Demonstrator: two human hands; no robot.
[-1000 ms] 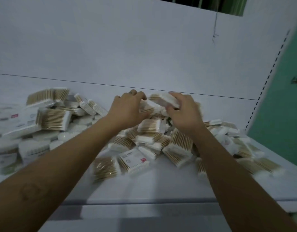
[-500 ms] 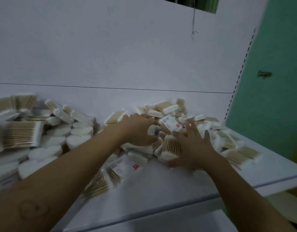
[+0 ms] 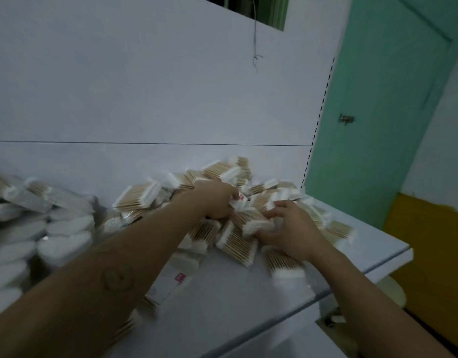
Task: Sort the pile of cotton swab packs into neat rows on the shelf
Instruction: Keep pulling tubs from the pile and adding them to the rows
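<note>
A loose pile of cotton swab packs [image 3: 224,174], clear wrappers showing wooden sticks with white tips, lies on the white shelf [image 3: 235,311] against the back panel. Both my hands are in the middle of it. My left hand [image 3: 216,200] has its fingers curled into the pile around a pack with a red label [image 3: 240,203]. Just to its right, my right hand [image 3: 292,226] grips another swab pack [image 3: 256,223] between thumb and curled fingers. More packs lie scattered in front of it [image 3: 238,241] and under my forearms [image 3: 284,264].
Stacked rows of white oval packs [image 3: 65,244] fill the shelf's left side. The shelf's right corner [image 3: 403,251] ends at a green wall [image 3: 377,125] with a yellow lower band. A round beige object [image 3: 393,291] sits below that corner.
My right hand, spread flat on the pile half a second ago, now curls round a pack. The left hand has dug deeper toward the red-labelled pack. The view has tilted.
</note>
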